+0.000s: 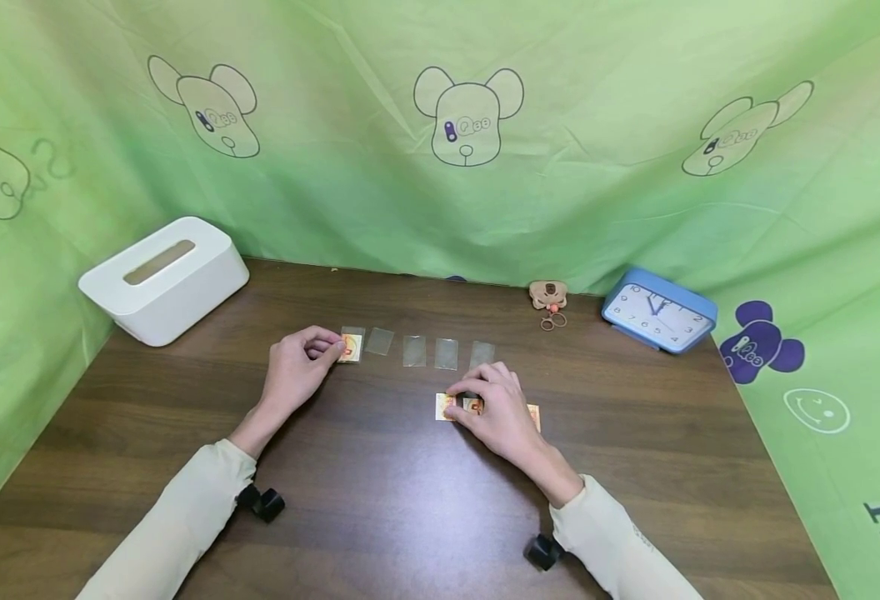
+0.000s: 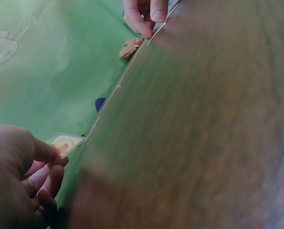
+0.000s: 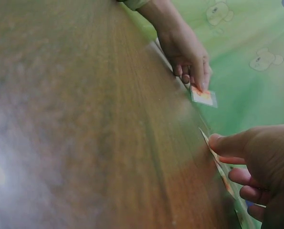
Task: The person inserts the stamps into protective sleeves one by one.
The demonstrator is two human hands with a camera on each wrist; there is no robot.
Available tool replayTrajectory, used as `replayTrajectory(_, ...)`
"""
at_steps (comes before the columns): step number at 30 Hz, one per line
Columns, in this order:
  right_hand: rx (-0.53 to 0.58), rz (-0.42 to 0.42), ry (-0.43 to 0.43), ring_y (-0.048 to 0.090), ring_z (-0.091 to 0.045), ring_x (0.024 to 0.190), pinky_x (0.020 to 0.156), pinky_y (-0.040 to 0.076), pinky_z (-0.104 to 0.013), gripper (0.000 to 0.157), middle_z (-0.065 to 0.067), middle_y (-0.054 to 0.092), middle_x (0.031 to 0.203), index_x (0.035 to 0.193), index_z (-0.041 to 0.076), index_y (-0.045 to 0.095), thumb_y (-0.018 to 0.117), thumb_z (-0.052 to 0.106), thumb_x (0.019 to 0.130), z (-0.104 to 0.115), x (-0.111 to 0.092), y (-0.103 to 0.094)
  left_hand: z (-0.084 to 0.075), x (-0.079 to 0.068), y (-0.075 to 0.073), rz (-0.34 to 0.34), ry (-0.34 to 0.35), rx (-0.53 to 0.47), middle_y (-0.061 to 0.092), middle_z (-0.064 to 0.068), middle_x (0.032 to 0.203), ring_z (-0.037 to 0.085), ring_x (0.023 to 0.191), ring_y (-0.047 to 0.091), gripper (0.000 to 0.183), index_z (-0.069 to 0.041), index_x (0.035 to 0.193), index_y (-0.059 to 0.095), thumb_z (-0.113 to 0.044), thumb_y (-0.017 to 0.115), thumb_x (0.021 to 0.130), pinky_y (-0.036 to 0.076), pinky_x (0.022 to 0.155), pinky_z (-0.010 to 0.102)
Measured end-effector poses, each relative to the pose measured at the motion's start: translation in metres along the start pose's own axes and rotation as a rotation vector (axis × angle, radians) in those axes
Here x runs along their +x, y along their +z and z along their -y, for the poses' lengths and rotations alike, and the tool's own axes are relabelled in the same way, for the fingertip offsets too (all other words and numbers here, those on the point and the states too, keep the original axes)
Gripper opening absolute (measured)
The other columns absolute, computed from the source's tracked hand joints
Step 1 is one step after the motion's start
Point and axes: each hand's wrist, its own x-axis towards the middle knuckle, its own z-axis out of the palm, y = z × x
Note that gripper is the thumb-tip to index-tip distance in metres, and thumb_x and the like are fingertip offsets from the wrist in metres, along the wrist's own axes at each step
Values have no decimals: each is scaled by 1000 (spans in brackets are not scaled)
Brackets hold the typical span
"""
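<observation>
My left hand (image 1: 299, 360) pinches a clear sleeve with a small yellow-and-white picture card (image 1: 351, 348) inside it, between thumb and curled index finger. To its right, several clear plastic sleeves (image 1: 414, 351) lie in a row on the table. My right hand (image 1: 494, 410) is low over a row of small picture cards, partly covering them. Its thumb and index finger are at the edges of the leftmost card (image 1: 445, 407), which lies flat. Another card (image 1: 473, 406) shows under the palm, and one more (image 1: 533, 416) peeks out on the right.
A white tissue box (image 1: 177, 279) stands at the back left of the wooden table (image 1: 380, 517). Near the back edge lies a brown animal-shaped keychain (image 1: 548, 294) with rings. A blue clock (image 1: 661, 310) stands at the back right, before a green printed curtain (image 1: 597, 200).
</observation>
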Motion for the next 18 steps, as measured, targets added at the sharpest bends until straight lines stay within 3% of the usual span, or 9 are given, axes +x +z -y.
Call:
replayTrajectory(6, -2, 4, 12, 59, -27, 104, 95, 43, -51, 26, -3, 73, 104, 102, 13, 86, 100, 16, 81, 0, -1, 1, 5, 1, 1, -29, 3, 58, 81, 8, 88, 15, 78, 69, 9, -6, 100, 83, -14, 81, 100, 48, 69, 17)
replayTrajectory(12, 11, 6, 17, 59, -27, 104, 97, 44, -51, 27, -3, 74, 105, 102, 13, 86, 101, 15, 80, 0, -2, 3, 11, -2, 1, -63, 68, 185, 76, 7, 84, 23, 74, 67, 7, -5, 94, 82, -11, 79, 96, 50, 71, 39)
replayTrajectory(18, 24, -13, 18, 60, -27, 104, 95, 44, -50, 29, -2, 75, 104, 100, 14, 83, 101, 12, 78, 0, -2, 4, 11, -6, 4, -67, 95, 238, 72, 11, 95, 31, 87, 69, 6, -6, 98, 81, -12, 79, 97, 54, 77, 55)
